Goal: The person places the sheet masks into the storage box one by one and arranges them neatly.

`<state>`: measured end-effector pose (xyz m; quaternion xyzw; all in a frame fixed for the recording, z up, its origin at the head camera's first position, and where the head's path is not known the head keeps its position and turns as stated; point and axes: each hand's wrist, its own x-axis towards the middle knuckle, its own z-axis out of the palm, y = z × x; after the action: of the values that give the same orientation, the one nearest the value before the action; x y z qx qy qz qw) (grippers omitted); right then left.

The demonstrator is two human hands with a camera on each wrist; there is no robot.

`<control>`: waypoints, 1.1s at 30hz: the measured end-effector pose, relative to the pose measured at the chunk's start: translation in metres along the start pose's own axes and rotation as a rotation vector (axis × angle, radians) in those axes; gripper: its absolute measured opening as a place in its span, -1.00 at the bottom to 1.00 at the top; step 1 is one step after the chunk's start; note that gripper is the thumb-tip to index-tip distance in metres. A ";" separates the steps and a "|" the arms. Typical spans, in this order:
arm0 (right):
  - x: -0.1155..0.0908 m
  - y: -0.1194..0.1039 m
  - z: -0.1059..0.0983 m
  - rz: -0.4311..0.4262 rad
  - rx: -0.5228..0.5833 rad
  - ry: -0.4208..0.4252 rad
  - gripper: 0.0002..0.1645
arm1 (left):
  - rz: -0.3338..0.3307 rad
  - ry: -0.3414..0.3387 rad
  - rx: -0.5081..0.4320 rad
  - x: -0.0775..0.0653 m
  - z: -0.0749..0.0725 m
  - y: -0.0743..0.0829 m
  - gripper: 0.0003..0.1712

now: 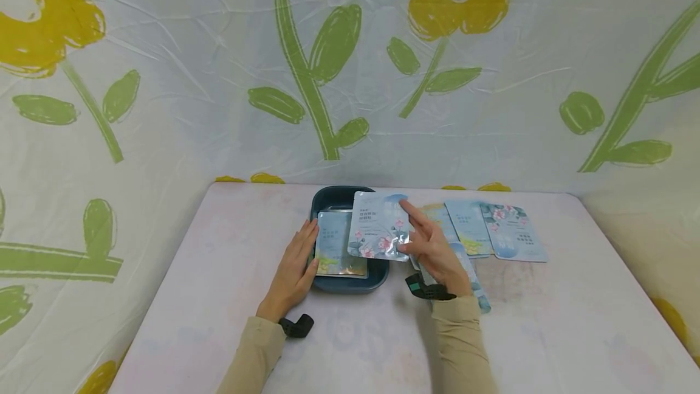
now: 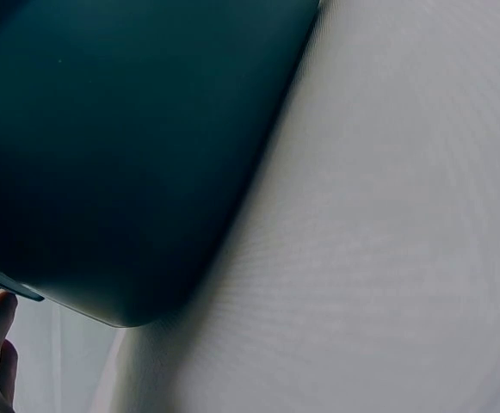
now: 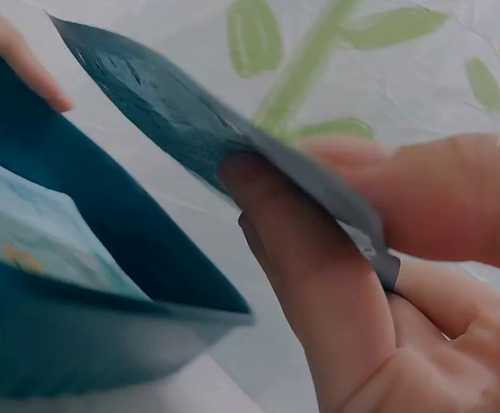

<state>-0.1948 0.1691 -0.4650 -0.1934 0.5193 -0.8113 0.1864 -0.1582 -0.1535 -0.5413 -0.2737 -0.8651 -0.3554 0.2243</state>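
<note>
My right hand (image 1: 434, 254) pinches a light-blue face mask sachet (image 1: 377, 230) with pink flowers by its right edge. Thumb and fingers lie on opposite faces of it in the right wrist view. The sachet is held over the right part of a dark teal bin (image 1: 350, 286), tilted in the right wrist view. Inside the bin lies a blue and yellow sachet (image 1: 332, 242), partly covered by the held one. My left hand (image 1: 295, 266), fingers extended, rests along the bin's left side. The bin's outer wall (image 2: 129, 155) fills much of the left wrist view.
Right of the bin, several more sachets (image 1: 516, 233) lie spread and overlapping on the white table (image 1: 219, 272). Some are partly hidden under my right hand and wrist. A flower-printed cloth (image 1: 219, 108) hangs behind the table's back edge.
</note>
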 end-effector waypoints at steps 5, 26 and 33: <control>0.012 0.008 0.015 0.038 -0.067 0.012 0.19 | -0.002 -0.001 0.001 0.000 0.000 0.000 -0.28; 0.040 0.023 0.062 0.236 -0.491 0.160 -0.13 | -0.020 -0.012 0.011 -0.001 0.000 0.001 -0.22; 0.037 0.027 0.074 0.212 -0.569 0.238 -0.36 | -0.028 -0.009 -0.002 -0.001 0.001 0.000 -0.26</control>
<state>-0.1866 0.0830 -0.4567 -0.0864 0.7607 -0.6264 0.1465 -0.1577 -0.1531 -0.5426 -0.2632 -0.8696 -0.3580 0.2153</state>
